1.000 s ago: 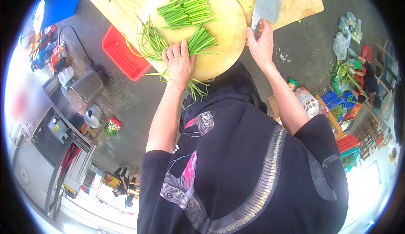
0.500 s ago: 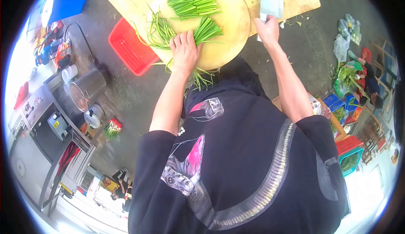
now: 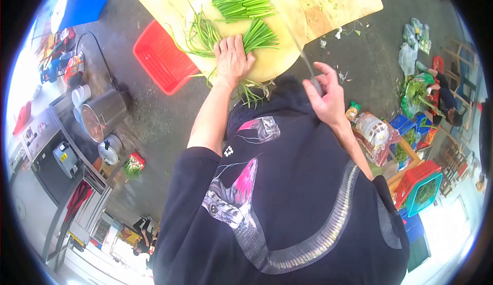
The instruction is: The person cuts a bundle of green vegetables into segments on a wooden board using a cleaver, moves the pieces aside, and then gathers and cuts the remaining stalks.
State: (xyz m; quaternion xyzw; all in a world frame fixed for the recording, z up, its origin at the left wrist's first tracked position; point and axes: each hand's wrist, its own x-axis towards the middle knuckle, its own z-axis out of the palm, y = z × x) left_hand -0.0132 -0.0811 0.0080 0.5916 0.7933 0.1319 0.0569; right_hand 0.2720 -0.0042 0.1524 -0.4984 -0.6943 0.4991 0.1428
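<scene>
My left hand (image 3: 232, 63) presses down on a bunch of thin green stalks, perhaps garlic scapes (image 3: 262, 34), with its fingers curled over them. Their cut ends point right, while limp tips (image 3: 250, 94) hang over the near edge of the round chopping board (image 3: 280, 61). Above this bunch lies a stack of cut stalks (image 3: 244, 2), with tangled thin ends (image 3: 203, 31) to its lower left. My right hand (image 3: 327, 97) grips a cleaver (image 3: 295, 41) by its handle, off the board's right edge. The blade appears almost edge-on and slants up leftward over the board.
Under the round board is a wooden board (image 3: 341, 2). A red plastic basket (image 3: 162, 59) sits at its left. Scraps (image 3: 339, 32) litter the floor. A metal pot (image 3: 105, 113) is far left; bags and crates (image 3: 421, 187) stand at right, where another person (image 3: 451, 102) appears.
My right hand has come down and toward me with the cleaver, whose blade has turned from flat-on to edge-on. My left hand stays on the stalks, its thumb now more visible.
</scene>
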